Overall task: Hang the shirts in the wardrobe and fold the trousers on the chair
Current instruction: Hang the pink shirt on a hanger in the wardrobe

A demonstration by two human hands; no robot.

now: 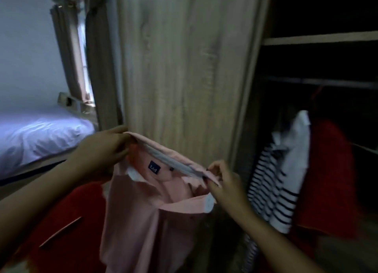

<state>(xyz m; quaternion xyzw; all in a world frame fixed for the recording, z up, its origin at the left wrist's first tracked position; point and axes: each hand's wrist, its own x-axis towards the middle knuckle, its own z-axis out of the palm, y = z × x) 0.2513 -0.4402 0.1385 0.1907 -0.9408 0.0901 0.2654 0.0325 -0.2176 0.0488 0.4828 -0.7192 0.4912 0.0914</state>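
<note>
A pink collared shirt (147, 211) with a dark blue neck label hangs in front of me, held up by its collar. My left hand (102, 152) grips the collar's left end and my right hand (223, 182) pinches its right end. The wardrobe (184, 68) stands straight ahead with its wooden door panel behind the shirt. To the right its dark interior is open, with a hanging rail (323, 82). A white and navy striped shirt (274, 180) and a red garment (329, 178) hang inside. No trousers or chair can be made out.
A red cloth (77, 221) with a thin stick-like object on it lies at lower left under my left arm. A bed with white sheets (38, 135) is at the left, with brown curtains (81, 58) behind it. A wardrobe shelf (319, 38) spans the upper right.
</note>
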